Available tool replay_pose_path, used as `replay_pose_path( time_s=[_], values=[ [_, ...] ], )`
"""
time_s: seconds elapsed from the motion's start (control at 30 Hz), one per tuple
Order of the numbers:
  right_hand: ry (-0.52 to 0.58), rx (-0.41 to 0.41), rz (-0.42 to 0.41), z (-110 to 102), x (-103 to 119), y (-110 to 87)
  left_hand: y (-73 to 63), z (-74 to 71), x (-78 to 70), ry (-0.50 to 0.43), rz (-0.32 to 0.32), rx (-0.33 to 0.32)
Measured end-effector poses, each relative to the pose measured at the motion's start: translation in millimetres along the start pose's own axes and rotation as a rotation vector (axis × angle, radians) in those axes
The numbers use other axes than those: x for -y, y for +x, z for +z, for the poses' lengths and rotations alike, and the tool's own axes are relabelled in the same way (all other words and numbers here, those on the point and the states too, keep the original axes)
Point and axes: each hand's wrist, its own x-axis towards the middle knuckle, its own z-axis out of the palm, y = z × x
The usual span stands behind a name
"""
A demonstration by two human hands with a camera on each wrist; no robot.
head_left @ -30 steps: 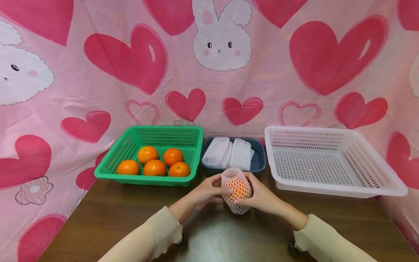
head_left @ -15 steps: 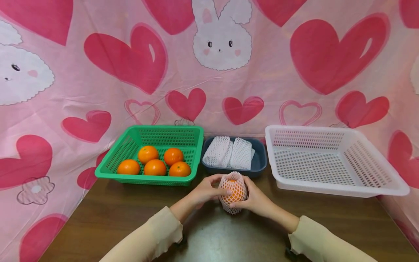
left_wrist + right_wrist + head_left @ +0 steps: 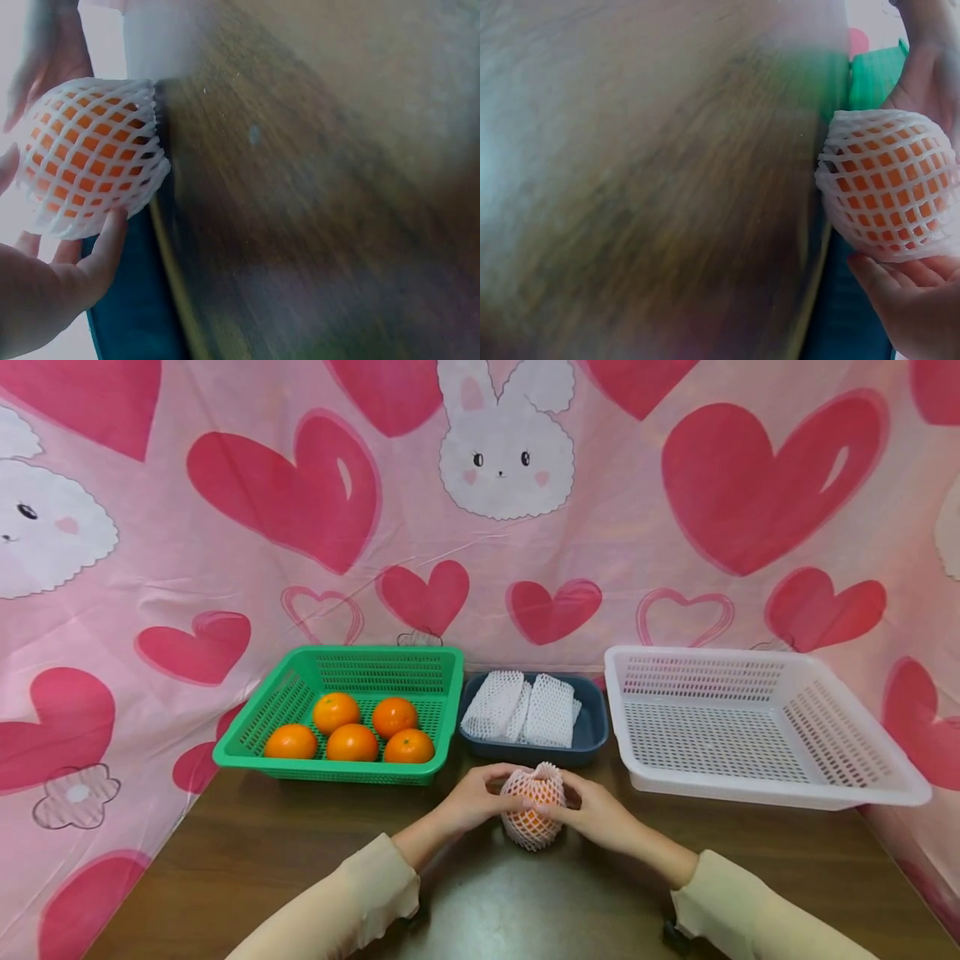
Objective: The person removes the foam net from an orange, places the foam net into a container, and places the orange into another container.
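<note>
Between the two hands, an orange in a white foam net sleeve (image 3: 534,814) stands on the table, the sleeve's upper end gathered above the fruit. The left hand (image 3: 474,799) holds it from the left, thumb in front and fingers reaching behind. From the other side the right hand (image 3: 597,810) holds it, its thumb also in front. In the left wrist view, the netted orange (image 3: 90,161) shows orange skin through the mesh, with the left hand (image 3: 56,289) at its side. The right wrist view shows the netted orange (image 3: 889,184) beside the right hand (image 3: 915,300).
A green basket (image 3: 337,770) with several bare oranges (image 3: 352,742) stands at the left. Folded foam net sleeves (image 3: 551,710) lie in a dark blue tray (image 3: 592,727) behind the hands. A white basket (image 3: 750,789) stands at the right on the brown table (image 3: 510,910).
The sleeve's upper end was an upright open tube and is now drawn in over the orange. The netted orange has moved slightly left and both hands have shifted around it.
</note>
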Motion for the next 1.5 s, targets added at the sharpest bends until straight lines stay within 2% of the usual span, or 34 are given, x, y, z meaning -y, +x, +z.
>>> replay_pose_path(
  time_s=[0.13,0.33,0.6,0.7,0.77,0.83,0.93,1.1,1.2,1.3,1.5],
  values=[
    [-0.038,-0.056,-0.019,0.0,-0.7,0.9,-1.1,2.9,-0.3,0.058,0.049,-0.051],
    [-0.065,-0.154,-0.034,1.7,2.2,1.3,-1.5,5.4,-1.8,0.091,0.104,-0.110],
    [-0.024,-0.295,0.003,7.3,6.7,0.5,-2.9,5.7,-8.0,0.085,0.089,-0.124],
    [0.014,-0.319,0.024,9.1,6.4,-0.3,-4.0,5.1,-9.8,0.118,0.043,-0.077],
    [0.027,-0.323,0.036,9.9,5.4,-0.7,-4.8,4.3,-10.1,0.172,0.005,-0.035],
    [0.033,-0.301,0.025,8.5,4.6,-0.7,-5.3,3.3,-9.9,0.208,-0.021,0.004],
    [0.068,-0.197,-0.005,2.4,2.5,0.5,-5.1,1.2,-9.7,0.238,-0.017,0.016],
    [0.183,0.020,-0.001,-5.5,-1.5,2.0,-5.0,-2.6,-10.9,0.235,0.042,-0.017],
    [0.216,0.089,0.016,-2.6,-2.3,1.4,-6.3,-4.5,-11.8,0.249,0.075,-0.046],
    [0.197,0.088,0.020,1.2,-1.8,1.4,-7.1,-5.5,-12.7,0.272,0.100,-0.075],
    [0.091,-0.009,0.040,3.2,1.1,4.1,-9.0,-8.3,-15.2,0.270,0.105,-0.103]
  ],
)
